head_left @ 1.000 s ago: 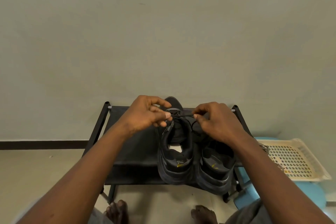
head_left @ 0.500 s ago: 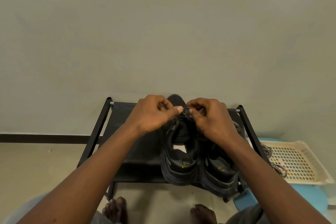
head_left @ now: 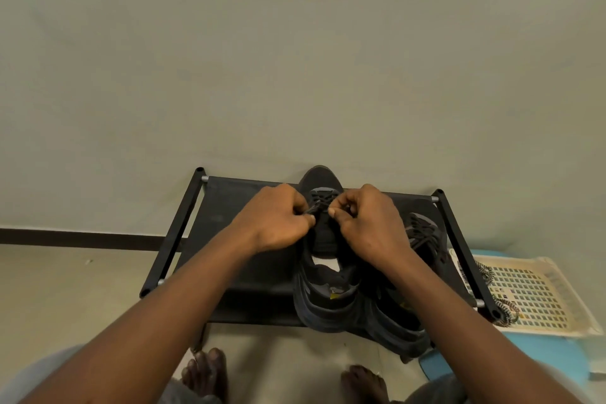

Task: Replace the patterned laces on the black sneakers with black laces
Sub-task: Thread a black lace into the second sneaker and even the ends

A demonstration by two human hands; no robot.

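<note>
Two black sneakers stand side by side on a black fabric rack (head_left: 229, 207), heels toward me. Over the left sneaker (head_left: 323, 302), my left hand (head_left: 278, 220) pinches the black lace (head_left: 319, 202) at the eyelets. My right hand (head_left: 370, 223), fingers curled, pinches the same lace from the other side. The right sneaker (head_left: 423, 239) is laced in black and partly hidden under my right forearm. Patterned laces (head_left: 503, 308) lie in a cream tray to the right.
The cream perforated tray (head_left: 537, 292) rests on a blue stool (head_left: 541, 357) right of the rack. A plain wall rises behind the rack. My bare feet (head_left: 206, 374) are on the floor in front of it.
Both hands have closed in over the left sneaker's eyelets, with the fingers curled tighter on the lace. The camera has tilted slightly.
</note>
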